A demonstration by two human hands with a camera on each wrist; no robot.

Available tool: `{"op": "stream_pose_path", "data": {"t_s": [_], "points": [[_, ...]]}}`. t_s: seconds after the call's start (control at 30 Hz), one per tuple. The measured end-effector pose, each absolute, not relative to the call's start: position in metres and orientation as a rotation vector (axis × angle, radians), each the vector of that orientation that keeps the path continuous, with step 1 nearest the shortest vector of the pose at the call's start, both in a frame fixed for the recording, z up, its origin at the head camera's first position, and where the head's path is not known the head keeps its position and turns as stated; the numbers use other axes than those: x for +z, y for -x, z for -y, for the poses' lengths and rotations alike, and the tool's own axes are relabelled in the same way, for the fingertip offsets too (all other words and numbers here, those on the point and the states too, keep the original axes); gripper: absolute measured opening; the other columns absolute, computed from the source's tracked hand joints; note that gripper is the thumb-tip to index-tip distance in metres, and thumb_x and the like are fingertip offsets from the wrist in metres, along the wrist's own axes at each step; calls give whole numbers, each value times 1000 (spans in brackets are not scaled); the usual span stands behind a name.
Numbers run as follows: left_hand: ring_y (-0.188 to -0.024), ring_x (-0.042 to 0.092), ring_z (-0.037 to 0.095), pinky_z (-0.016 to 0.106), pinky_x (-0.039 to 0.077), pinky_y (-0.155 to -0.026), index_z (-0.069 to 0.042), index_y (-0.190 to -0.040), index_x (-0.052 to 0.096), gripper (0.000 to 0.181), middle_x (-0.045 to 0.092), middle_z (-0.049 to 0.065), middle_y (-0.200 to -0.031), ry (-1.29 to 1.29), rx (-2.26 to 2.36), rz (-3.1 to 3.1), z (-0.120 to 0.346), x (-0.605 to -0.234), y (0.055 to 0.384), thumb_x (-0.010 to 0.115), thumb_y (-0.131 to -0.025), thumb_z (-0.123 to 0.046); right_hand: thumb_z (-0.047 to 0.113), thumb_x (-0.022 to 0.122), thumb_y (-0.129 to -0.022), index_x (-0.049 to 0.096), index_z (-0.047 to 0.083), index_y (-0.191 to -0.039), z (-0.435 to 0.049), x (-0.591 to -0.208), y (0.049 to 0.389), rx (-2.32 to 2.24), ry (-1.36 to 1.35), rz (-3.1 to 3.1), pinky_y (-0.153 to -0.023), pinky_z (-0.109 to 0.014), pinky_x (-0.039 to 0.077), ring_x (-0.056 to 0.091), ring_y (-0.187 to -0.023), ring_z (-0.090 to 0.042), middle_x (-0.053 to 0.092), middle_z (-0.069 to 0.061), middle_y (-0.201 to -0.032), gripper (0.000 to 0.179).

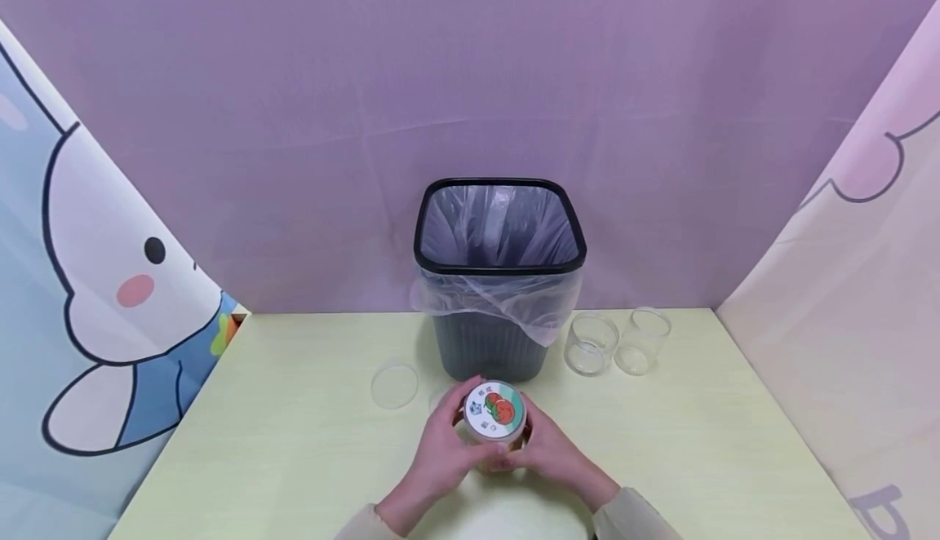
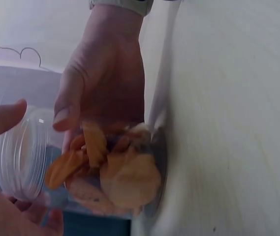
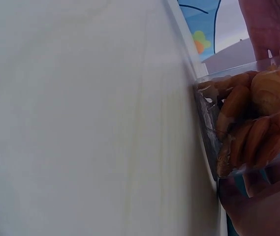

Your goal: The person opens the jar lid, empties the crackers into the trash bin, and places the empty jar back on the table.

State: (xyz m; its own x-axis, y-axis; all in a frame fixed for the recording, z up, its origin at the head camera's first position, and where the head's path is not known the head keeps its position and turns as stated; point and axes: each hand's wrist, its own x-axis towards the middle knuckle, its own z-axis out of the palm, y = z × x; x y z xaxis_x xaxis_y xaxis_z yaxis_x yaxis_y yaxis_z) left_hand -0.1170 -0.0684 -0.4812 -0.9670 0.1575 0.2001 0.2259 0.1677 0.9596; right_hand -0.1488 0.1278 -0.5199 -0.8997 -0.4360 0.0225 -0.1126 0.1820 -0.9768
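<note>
Both hands hold a clear plastic jar (image 1: 494,452) upright at the front of the table. Orange-brown, chip-like pieces (image 2: 130,179) fill much of it. Its round lid (image 1: 495,409) carries a white and green label with red fruit drawn on it. My left hand (image 1: 444,449) curls round the jar's left side near the lid, with the thumb across the front. From the other side my right hand (image 1: 552,449) grips the jar body, its thumb meeting the left one in front. In the left wrist view the jar's base is right at the tabletop.
Just behind the hands stands a dark waste bin (image 1: 488,344) with a clear liner bag folded over its rim. Two clear cups (image 1: 591,346) (image 1: 642,343) stand to the bin's right. A clear round disc (image 1: 394,386) lies to its left. Printed cloth walls surround the table (image 1: 294,409).
</note>
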Motion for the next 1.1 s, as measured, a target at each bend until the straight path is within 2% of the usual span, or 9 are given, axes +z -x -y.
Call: {"op": "stream_pose_path", "data": {"t_s": [0.17, 0.5, 0.7, 0.87, 1.0, 1.1], "points": [[-124, 51, 26, 47, 37, -105, -7, -145, 46, 92, 53, 6, -140, 368, -1943, 2326, 66, -483, 114, 93, -67, -17, 17, 91, -69, 44, 15, -145, -128, -520, 149, -1764, 532, -2209, -107, -35, 34, 48, -128, -21, 54, 0, -139, 90], [-126, 50, 25, 42, 40, -105, -9, -150, 40, 94, 50, 6, -142, 504, -1883, 2415, 75, -484, 121, 91, -71, -20, 14, 89, -71, 44, 13, -145, -128, -521, 150, -1764, 545, -2210, -110, -44, 29, 48, -128, -23, 55, -2, -138, 87], [-124, 52, 23, 39, 44, -103, -10, -148, 43, 90, 53, 4, -139, 672, -1872, 2487, 90, -483, 133, 91, -72, -21, 11, 90, -69, 44, 15, -145, -128, -522, 151, -1797, 555, -2167, -109, -46, 28, 47, -129, -24, 55, -1, -138, 89], [-123, 54, 21, 39, 45, -101, -7, -148, 44, 90, 55, 2, -139, 846, -1864, 2534, 103, -480, 148, 91, -72, -19, 9, 91, -69, 42, 16, -147, -128, -522, 151, -1810, 583, -2137, -107, -37, 34, 49, -127, -24, 55, -2, -138, 92], [-123, 54, 19, 39, 45, -102, -13, -148, 45, 89, 53, -1, -141, 993, -1849, 2560, 110, -476, 160, 91, -72, -20, 7, 90, -70, 42, 15, -148, -128, -523, 151, -1819, 587, -2121, -105, -28, 36, 49, -127, -22, 55, -2, -138, 92], [-124, 52, 20, 41, 43, -104, -14, -148, 46, 87, 51, 1, -143, 1112, -1846, 2556, 112, -470, 166, 90, -73, -15, 7, 90, -69, 43, 16, -147, -128, -524, 152, -1823, 585, -2114, -105, -27, 35, 49, -128, -21, 55, -2, -138, 92]]}}
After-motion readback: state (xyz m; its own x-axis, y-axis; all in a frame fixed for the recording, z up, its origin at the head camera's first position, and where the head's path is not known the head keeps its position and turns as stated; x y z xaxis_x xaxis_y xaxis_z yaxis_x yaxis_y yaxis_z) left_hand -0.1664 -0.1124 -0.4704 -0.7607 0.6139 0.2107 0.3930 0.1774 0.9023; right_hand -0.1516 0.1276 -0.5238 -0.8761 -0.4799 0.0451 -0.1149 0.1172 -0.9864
